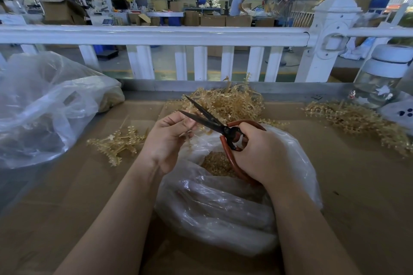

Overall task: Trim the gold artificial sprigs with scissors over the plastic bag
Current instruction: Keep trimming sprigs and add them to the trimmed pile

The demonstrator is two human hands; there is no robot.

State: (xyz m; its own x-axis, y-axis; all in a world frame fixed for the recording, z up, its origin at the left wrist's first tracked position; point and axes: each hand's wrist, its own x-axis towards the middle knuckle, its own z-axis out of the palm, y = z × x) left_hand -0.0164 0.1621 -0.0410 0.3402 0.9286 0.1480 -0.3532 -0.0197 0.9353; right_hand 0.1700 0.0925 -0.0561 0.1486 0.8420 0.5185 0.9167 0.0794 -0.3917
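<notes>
My right hand (261, 154) grips the red-handled scissors (214, 123), whose dark blades are spread apart and point up-left. My left hand (167, 138) pinches a thin gold sprig piece (190, 135) right beside the blades. Both hands hover over an open clear plastic bag (223, 212) with gold trimmings (215, 164) inside. A heap of gold sprigs (225, 102) lies behind the hands. Another sprig cluster (118, 142) lies to the left, and a further pile (357, 120) to the right.
Brown cardboard (67, 196) covers the worktable. A big crumpled plastic bag (44, 105) sits at the left. At the right edge stands a glass jar (380, 78) with a white lid. A white railing (156, 35) runs behind the table, with a workshop and a person beyond.
</notes>
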